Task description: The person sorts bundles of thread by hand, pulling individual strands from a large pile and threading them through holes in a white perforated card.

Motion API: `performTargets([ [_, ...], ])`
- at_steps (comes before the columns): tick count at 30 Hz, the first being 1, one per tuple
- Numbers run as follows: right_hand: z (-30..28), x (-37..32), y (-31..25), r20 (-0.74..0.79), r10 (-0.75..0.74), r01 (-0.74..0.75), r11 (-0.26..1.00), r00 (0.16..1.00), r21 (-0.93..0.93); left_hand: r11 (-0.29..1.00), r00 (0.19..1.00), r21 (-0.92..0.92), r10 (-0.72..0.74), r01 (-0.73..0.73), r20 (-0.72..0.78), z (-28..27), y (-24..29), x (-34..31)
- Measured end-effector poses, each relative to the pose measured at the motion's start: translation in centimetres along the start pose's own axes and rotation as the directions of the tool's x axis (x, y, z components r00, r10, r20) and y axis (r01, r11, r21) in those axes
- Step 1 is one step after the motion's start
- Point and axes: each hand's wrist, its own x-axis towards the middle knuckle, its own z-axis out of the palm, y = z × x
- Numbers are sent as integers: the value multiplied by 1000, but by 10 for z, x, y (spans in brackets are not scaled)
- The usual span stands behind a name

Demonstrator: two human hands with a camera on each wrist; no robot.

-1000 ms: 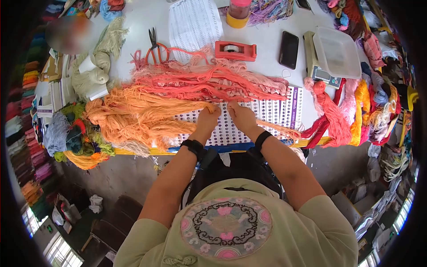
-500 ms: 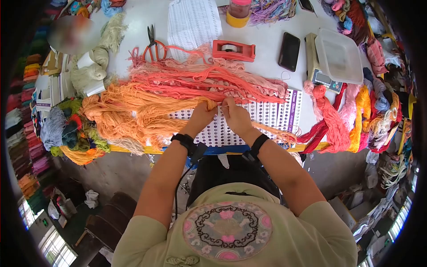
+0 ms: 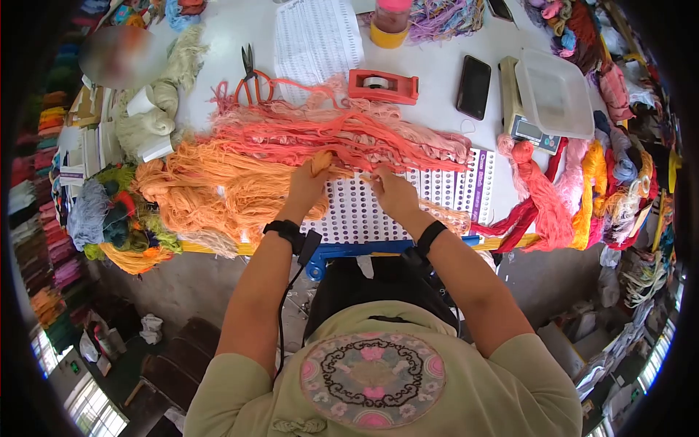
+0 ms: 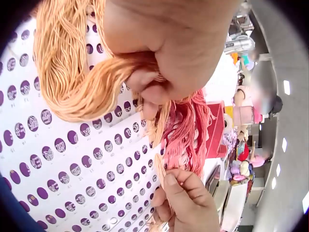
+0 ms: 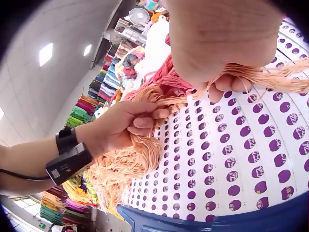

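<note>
My left hand [image 3: 307, 183] grips a thick bundle of orange thread [image 4: 79, 92], its fingers wrapped round it. To its right, my right hand [image 3: 397, 195] pinches a thinner part of the same thread between thumb and fingers. A stretch of thread runs between the hands, and more trails off to the right of my right hand [image 5: 222, 53]. Both hands are over white cards [image 3: 360, 207] with rows of purple dots. The loose orange heap [image 3: 196, 182] spreads left of my left hand. Coral-red and pink threads [image 3: 313, 135] lie just beyond the hands.
Behind the threads are orange-handled scissors [image 3: 251, 80], a red tape dispenser [image 3: 382, 86], printed paper [image 3: 318, 44] and a phone [image 3: 474, 87]. A scale with a clear tray [image 3: 555, 91] stands at right. Coloured skeins [image 3: 539, 189] hang along the right side. A blue bar [image 3: 357, 249] lines the front edge.
My left hand has moved left with the bundle, away from my right hand, widening the gap between them. My right hand has shifted slightly right.
</note>
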Motion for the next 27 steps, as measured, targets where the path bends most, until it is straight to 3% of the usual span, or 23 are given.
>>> performTargets([
  [2,1,1,3,10,20,-20,1000,1000,-12,996,999,-71,-44,46,30,2,18,-12],
  [4,1,2,1,23,28,-27,999,999,-28,956,990,-258,-129,140,60,4,18,-14],
  [8,0,1,-1,45,64,-62,997,997,-42,969,997,-234,-68,77,45,13,15,-15],
  [10,-1,1,-1,51,69,-67,997,996,-41,710,883,-547,-242,443,401,12,38,-28],
  [11,-1,1,-1,72,69,-68,997,995,-26,707,885,-552,-243,442,397,15,35,-31],
  [13,-1,3,-1,91,66,-65,998,994,-10,490,803,-671,-108,556,586,20,32,-34],
  [14,-2,4,-1,146,137,-159,976,980,151,490,804,-673,-105,554,586,25,31,-34],
  [15,-3,5,0,212,197,-256,919,957,301,677,813,-539,-155,502,561,30,37,-35],
  [16,-4,6,1,211,197,-255,920,957,297,824,827,-369,-197,431,526,35,42,-36],
  [17,-5,6,2,219,170,-238,909,961,343,935,894,-247,-131,256,428,43,34,-33],
  [18,-4,6,5,225,141,-222,894,964,389,934,895,-251,-129,255,427,43,34,-33],
  [19,-2,6,9,224,140,-219,896,965,387,996,920,-17,-74,87,385,42,36,-33],
  [20,0,6,13,191,83,-149,920,978,363,971,934,226,-6,-80,357,41,37,-32],
  [22,-7,2,6,158,23,-76,938,987,339,950,927,261,65,-171,369,39,29,-31],
  [24,-16,-4,-3,229,37,-142,877,973,458,918,912,297,135,-262,386,37,26,-35],
  [26,-13,-7,-4,258,35,-159,865,966,476,907,886,217,261,-361,384,39,29,-44],
  [27,-10,-7,-2,288,37,-180,853,957,490,906,892,273,195,-323,409,39,28,-44],
])
